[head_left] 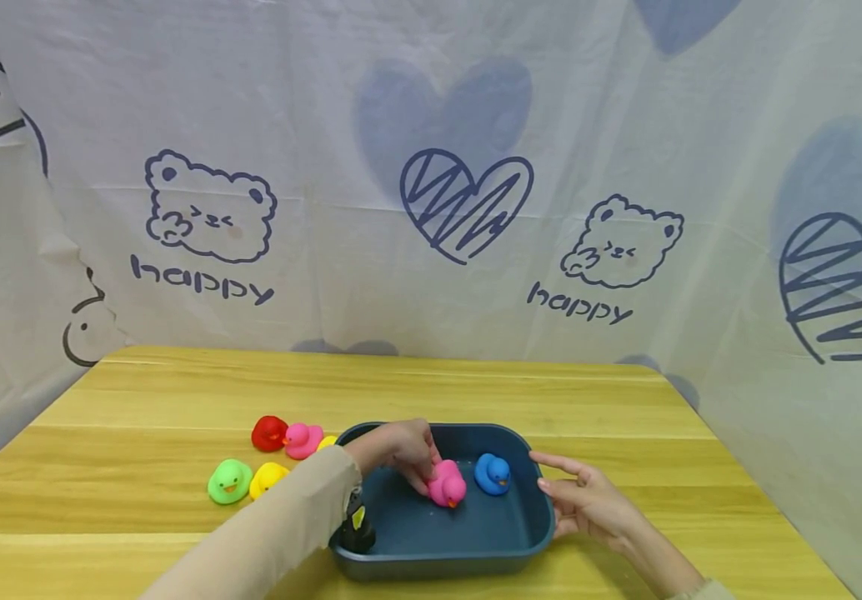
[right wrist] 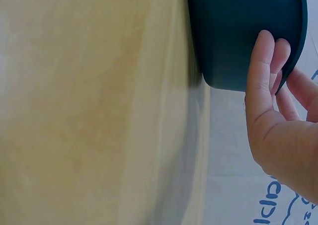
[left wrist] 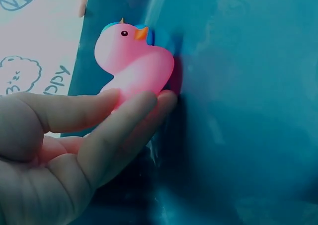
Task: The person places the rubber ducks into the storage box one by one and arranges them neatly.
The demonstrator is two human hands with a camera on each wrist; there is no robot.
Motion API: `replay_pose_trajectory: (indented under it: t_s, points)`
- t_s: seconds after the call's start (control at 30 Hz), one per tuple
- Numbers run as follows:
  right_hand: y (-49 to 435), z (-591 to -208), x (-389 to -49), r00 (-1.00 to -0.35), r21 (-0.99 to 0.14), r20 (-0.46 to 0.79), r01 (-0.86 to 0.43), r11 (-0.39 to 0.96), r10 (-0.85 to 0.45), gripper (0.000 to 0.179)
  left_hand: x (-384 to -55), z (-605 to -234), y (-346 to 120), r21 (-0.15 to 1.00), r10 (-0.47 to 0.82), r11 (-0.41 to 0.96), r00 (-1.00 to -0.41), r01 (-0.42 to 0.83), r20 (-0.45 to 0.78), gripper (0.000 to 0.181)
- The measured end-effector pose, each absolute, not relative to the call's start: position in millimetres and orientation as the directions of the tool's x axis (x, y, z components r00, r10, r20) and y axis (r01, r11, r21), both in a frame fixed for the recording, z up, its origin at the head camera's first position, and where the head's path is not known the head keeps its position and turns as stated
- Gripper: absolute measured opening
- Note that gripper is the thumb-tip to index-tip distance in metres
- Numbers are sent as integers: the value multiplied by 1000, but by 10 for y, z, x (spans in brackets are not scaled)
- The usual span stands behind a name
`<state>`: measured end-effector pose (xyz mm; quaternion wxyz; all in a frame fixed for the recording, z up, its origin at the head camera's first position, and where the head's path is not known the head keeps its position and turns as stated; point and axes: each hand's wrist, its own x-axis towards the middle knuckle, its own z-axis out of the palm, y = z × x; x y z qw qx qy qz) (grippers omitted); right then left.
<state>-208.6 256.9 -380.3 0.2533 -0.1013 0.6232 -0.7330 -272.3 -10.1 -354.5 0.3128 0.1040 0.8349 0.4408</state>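
While the left hand [head_left: 410, 450] pinches one pink duck [head_left: 448, 484] between its fingers, the right hand [head_left: 588, 505] grips the right-hand rim of one dark blue tray [head_left: 431, 568] in the head view. The pink duck is inside the tray, near its middle; whether it touches the floor of the tray I cannot tell. One blue duck [head_left: 493, 474] sits just to the right of it, so the tray shows two ducks. On the table [head_left: 116, 433], left of the tray, are five more: one red duck [head_left: 269, 434], another pink duck [head_left: 304, 441], one green duck [head_left: 229, 482] and two yellow ducks [head_left: 269, 478], both partly hidden. One black device [head_left: 359, 533] is on the left wrist, below the sleeve [head_left: 273, 521]. Behind hangs a pale cloth [head_left: 326, 125] with two bear drawings, each above the word "happy".

In the left wrist view, the left fingers are clamped on the lower part of the pink duck; its head is upright, and a bit of blue shows behind it.

In the right wrist view, two right fingers lie against the tray's outer wall, with others beyond the rim, the edge between them.
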Motion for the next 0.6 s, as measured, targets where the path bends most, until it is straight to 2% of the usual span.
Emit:
replay_pose_trajectory:
  t_s: [0.33,0.47,0.6]
  points:
    - [2569,-3806,-2079,-851,-967,-164,239,-90,-498,53,-2619,-3436,-103,696,379,718,-849,19,-368,8]
    - [2570,-3805,-2076,-850,-968,-160,235,-91,-502,53,-2607,-3404,-128,669,374,742,-855,43,-360,13]
    - [2568,-3804,-2075,-846,-968,-158,234,-89,-509,53,-2609,-3401,-161,692,386,722,-842,22,-377,17]
